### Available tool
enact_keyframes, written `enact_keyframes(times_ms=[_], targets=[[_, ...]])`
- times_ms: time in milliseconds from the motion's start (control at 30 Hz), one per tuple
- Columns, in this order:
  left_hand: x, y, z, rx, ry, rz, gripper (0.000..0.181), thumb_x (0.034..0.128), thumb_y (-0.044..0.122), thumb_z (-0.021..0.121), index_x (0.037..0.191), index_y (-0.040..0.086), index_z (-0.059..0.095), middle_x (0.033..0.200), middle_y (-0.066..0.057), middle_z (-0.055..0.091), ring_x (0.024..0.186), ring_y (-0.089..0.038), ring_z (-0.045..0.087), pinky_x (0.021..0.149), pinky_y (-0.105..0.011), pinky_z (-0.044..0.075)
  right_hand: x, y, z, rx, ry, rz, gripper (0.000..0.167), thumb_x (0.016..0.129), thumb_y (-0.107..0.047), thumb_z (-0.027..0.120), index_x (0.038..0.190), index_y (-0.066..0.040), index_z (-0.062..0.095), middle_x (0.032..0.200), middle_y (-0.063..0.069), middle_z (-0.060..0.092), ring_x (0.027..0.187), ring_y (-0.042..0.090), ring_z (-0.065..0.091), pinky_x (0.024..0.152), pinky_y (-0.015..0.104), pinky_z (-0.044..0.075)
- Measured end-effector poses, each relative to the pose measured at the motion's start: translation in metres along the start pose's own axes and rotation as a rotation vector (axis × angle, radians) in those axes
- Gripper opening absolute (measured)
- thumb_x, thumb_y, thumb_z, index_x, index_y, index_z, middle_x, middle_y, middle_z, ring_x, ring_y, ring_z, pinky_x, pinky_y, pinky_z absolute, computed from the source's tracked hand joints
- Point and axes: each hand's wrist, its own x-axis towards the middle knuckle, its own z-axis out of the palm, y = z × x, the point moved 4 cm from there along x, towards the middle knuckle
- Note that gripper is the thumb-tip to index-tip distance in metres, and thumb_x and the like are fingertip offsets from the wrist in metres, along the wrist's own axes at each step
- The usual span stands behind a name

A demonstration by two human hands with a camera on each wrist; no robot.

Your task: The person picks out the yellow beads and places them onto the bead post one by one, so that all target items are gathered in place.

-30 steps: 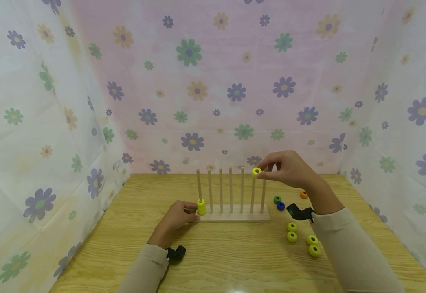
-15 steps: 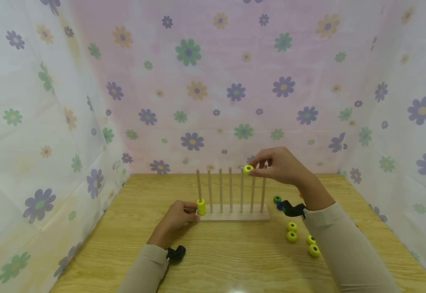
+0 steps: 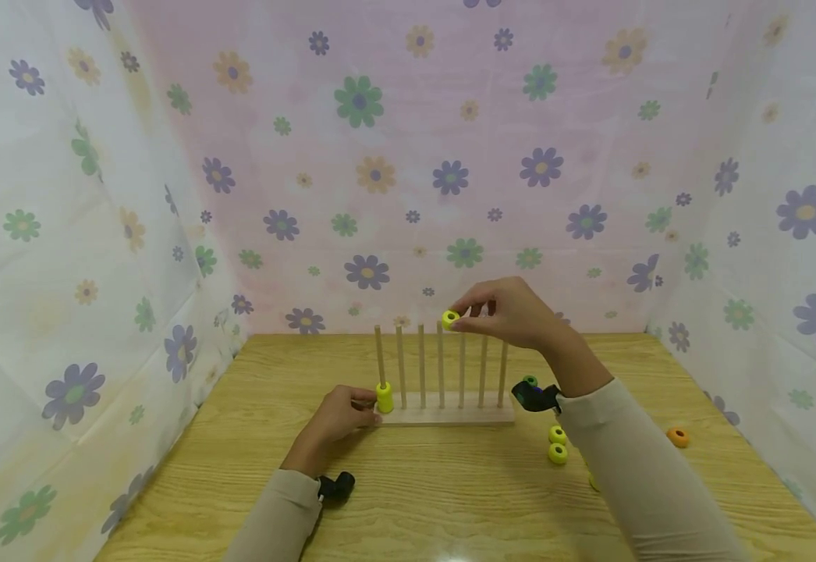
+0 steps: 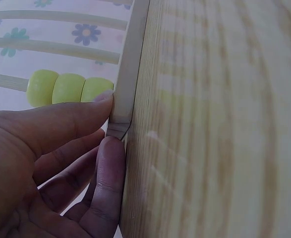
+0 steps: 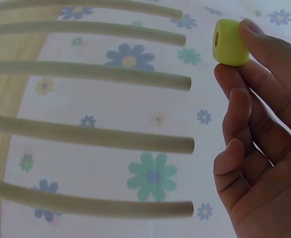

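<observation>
The right hand (image 3: 502, 311) pinches a yellow bead (image 3: 451, 319) between thumb and finger, up at the tips of the pegs. In the head view the bead lines up with the fourth peg (image 3: 441, 363) from the left, yet the right wrist view shows it apart from every peg tip. The grip is on the bead's outer side, probably so that its hole is left unblocked; that hole faces the peg side.

The left hand (image 3: 341, 412) grips the left end of the wooden base (image 3: 450, 416), most likely to steady it. The base lies about midway between the table's left and right edges, nearer the far one, its seven pegs upright. Three yellow beads (image 4: 68, 90) sit on the leftmost peg (image 3: 381, 357), stacked down to the base, the peg running through them.

The loose beads lie towards the right edge of the table (image 3: 436, 492), within the right arm's reach: two yellow beads (image 3: 557, 445) touching or nearly so, an orange bead (image 3: 678, 437) closest to that edge, and a green bead (image 3: 530, 381) off the base's right end, partly behind the wrist camera (image 3: 536, 396). A sliver of yellow beside the right sleeve (image 3: 643, 476) seems to be another bead, though the sleeve hides most of it.
</observation>
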Motion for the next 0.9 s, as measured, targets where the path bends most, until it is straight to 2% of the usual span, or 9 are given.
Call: enact_keyframes(times_ms=[333, 500, 667, 900], targets=[[-0.001, 0.0, 0.0, 0.022, 0.005, -0.004, 0.047, 0.0901, 0.019, 0.083, 0.134, 0.007, 0.071, 0.127, -0.011, 0.072, 0.104, -0.021, 0.07, 0.078, -0.033, 0.059, 0.014, -0.01, 0.013, 0.013, 0.019, -0.025, 0.019, 0.092, -0.033, 0.081, 0.109, -0.025, 0.082, 0.101, -0.011, 0.076, 0.076, 0.012, 0.062, 0.064, 0.03, 0.053], [-0.002, 0.0, -0.001, 0.031, -0.009, 0.014, 0.049, 0.0889, 0.018, 0.084, 0.134, 0.006, 0.07, 0.125, -0.01, 0.072, 0.102, -0.019, 0.069, 0.082, -0.035, 0.06, 0.022, -0.015, 0.021, 0.003, 0.012, -0.046, 0.02, 0.092, -0.033, 0.08, 0.111, -0.026, 0.082, 0.103, -0.011, 0.076, 0.078, 0.008, 0.062, 0.064, 0.029, 0.054], [-0.001, 0.001, -0.001, 0.042, -0.002, 0.014, 0.051, 0.0856, 0.017, 0.087, 0.133, 0.006, 0.071, 0.116, -0.005, 0.074, 0.098, -0.016, 0.067, 0.089, -0.039, 0.059, 0.029, -0.02, 0.03, 0.018, 0.002, -0.04, 0.021, 0.092, -0.031, 0.08, 0.112, -0.024, 0.082, 0.104, -0.009, 0.076, 0.076, 0.01, 0.062, 0.064, 0.029, 0.054], [-0.001, -0.001, -0.001, 0.05, 0.004, 0.004, 0.052, 0.0861, 0.02, 0.087, 0.134, 0.007, 0.071, 0.122, -0.005, 0.074, 0.103, -0.018, 0.069, 0.092, -0.043, 0.06, 0.036, -0.026, 0.037, 0.016, 0.01, -0.039, 0.022, 0.094, -0.029, 0.079, 0.114, -0.021, 0.082, 0.105, -0.009, 0.075, 0.076, 0.01, 0.061, 0.066, 0.029, 0.053]])
